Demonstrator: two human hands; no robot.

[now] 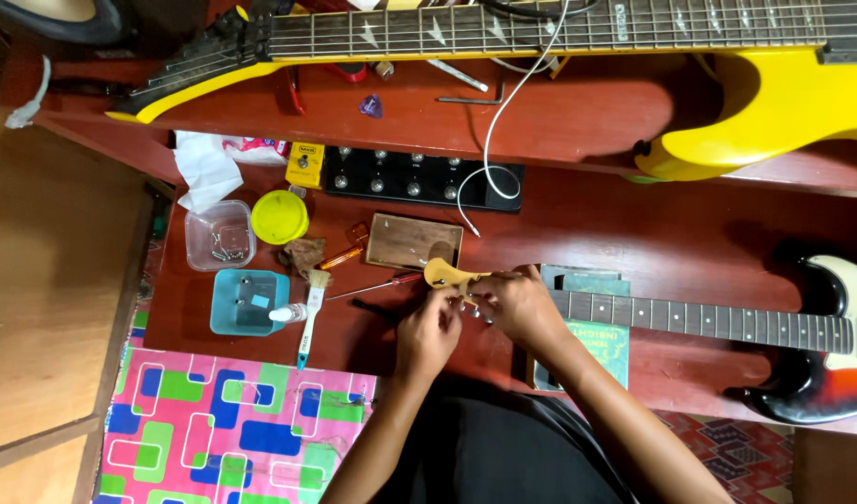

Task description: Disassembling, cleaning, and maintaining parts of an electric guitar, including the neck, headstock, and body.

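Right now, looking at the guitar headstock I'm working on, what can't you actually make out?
Head view only:
- Tuners on the headstock: covered by the left hand and right hand.
- What the fingers pinch: too small, hidden.
- Sunburst guitar body: cut off by the right edge.
- Contents of the clear box: small metal parts, too tiny to identify.

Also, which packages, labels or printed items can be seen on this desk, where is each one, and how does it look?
Yellow effects pedal: a small box left of the black pedalboard, with a printed face.
Green book: flat under the guitar neck, beside the right hand, cover with pale lettering.
White plastic wrapper: crumpled, red and blue print, near the white tissue.
Small white bottle: lying on the blue tray, label not readable.
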